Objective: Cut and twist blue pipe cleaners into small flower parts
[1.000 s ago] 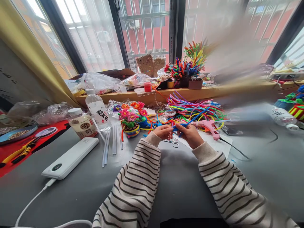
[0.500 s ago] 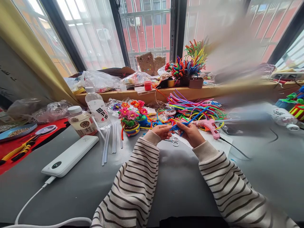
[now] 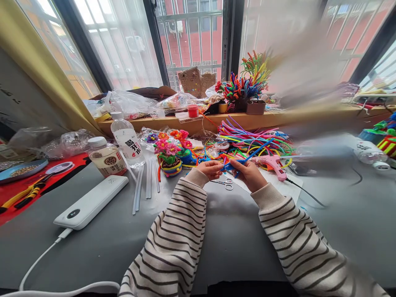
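Blue pipe cleaners (image 3: pixel 254 155) are pinched between my two hands above the middle of the table, one long end slanting up to the right. My left hand (image 3: pixel 211 169) is closed on their left part. Close beside it, my right hand (image 3: pixel 246 173) grips them with thumb and fingers; exactly how the strands cross there is partly hidden. Just below the hands lie small scissors (image 3: pixel 228 184). To the right of my right hand rests a pink glue gun (image 3: pixel 276 166) on white paper. Behind is a bundle of colourful pipe cleaners (image 3: pixel 247 134).
Left of my hands stand pipe-cleaner flowers in a pot (image 3: pixel 169 159), glue sticks (image 3: pixel 149 179), a water bottle (image 3: pixel 127 142) and a shorter bottle (image 3: pixel 107 156). A white power bank (image 3: pixel 93 202) with a cable lies nearer. Pliers (image 3: pixel 29 194) sit on red cloth. The right side is smeared.
Both hands stay nearly in place, still gripping the blue pipe cleaners. My left hand has shifted very slightly upward; the other objects lie as before.
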A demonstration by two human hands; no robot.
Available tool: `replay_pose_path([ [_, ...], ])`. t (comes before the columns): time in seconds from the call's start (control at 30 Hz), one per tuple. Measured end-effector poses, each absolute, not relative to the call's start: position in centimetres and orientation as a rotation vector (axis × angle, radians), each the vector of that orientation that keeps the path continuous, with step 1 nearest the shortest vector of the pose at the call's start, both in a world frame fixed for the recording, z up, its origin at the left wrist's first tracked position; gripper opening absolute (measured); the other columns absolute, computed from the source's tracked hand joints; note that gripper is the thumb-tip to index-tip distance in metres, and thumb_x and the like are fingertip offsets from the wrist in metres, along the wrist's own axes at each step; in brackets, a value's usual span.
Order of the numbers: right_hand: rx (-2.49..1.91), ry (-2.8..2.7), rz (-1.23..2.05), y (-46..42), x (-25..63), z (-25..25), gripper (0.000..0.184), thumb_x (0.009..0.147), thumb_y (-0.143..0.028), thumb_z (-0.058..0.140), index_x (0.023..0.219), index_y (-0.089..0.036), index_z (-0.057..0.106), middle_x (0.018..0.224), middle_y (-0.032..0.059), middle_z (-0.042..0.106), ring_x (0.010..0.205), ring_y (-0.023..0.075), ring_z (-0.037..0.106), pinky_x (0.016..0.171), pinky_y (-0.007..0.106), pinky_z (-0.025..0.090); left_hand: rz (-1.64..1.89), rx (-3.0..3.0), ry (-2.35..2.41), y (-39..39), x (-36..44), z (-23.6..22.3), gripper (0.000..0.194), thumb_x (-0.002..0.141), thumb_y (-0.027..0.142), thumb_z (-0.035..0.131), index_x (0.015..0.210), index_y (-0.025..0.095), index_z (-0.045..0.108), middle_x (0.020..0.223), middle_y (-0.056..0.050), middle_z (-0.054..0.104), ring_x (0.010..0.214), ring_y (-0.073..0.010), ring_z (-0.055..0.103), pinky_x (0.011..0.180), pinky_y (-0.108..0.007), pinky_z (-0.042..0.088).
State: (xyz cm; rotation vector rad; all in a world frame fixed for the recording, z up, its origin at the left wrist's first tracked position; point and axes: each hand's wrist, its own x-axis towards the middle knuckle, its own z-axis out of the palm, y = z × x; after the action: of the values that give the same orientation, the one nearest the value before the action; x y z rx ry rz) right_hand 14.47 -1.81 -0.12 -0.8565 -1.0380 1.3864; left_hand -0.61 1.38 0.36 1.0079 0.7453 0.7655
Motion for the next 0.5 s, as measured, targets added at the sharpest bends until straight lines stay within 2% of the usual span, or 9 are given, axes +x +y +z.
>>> replay_pose_path([
  [0.33, -0.953, -1.078, 1.195, -1.47, 14.32, -0.55, 0.025, 0.052, -0.038, 0.063, 0.056, -0.015, 0.056, 0.042, -0.0038, 0.047, 0.038, 0.0052, 0.039, 0.037, 0.019, 0.028, 0.923, 1.160, 0.786, 1.75, -0.33, 0.05, 0.026, 0.044, 0.024, 0.069, 0.061, 0.012, 0.052, 0.049, 0.006, 0.051, 0.045, -0.0027, 0.047, 0.049, -0.017, 0.036],
  [0.5, -0.997, -1.195, 1.056, -1.43, 14.37, -0.61, 0.025, 0.055, -0.039, 0.060, 0.055, -0.015, 0.056, 0.042, -0.0035, 0.047, 0.037, 0.0059, 0.039, 0.038, 0.021, 0.030, 1.018, 1.363, 0.818, 2.12, -0.35, -0.08, 0.030, 0.043, 0.025, 0.068, 0.063, 0.012, 0.051, 0.053, 0.004, 0.053, 0.050, -0.0054, 0.049, 0.055, -0.021, 0.039],
])
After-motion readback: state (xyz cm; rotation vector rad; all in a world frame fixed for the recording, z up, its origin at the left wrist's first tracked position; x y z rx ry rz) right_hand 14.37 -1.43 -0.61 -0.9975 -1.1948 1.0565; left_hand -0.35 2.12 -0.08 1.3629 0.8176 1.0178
